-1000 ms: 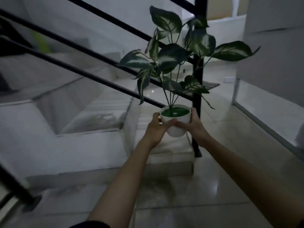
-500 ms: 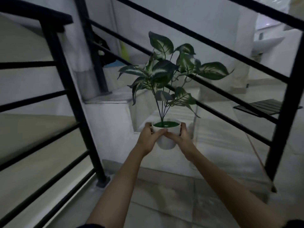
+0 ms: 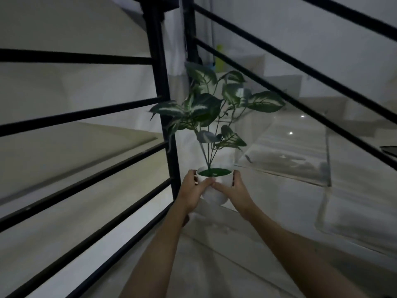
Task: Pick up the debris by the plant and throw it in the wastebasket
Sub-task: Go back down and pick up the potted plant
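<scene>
Fingers (image 3: pixel 194 176) of both hands curl around a small white pot (image 3: pixel 214 191), the left hand (image 3: pixel 191 193) and right hand (image 3: pixel 233 190) gripping it from opposite sides with thumbs meeting across its near face. Its plant (image 3: pixel 211 110), green leaves streaked white, rises upright between black stair railings (image 3: pixel 165 125), held in the air above pale tiled steps (image 3: pixel 300 164). No debris or wastebasket can be made out in the dim light.

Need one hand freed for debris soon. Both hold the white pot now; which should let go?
Probably the right hand: the left hand wraps further under the round white plant pot, so it likely supports it better. No debris or wastebasket is visible.
</scene>
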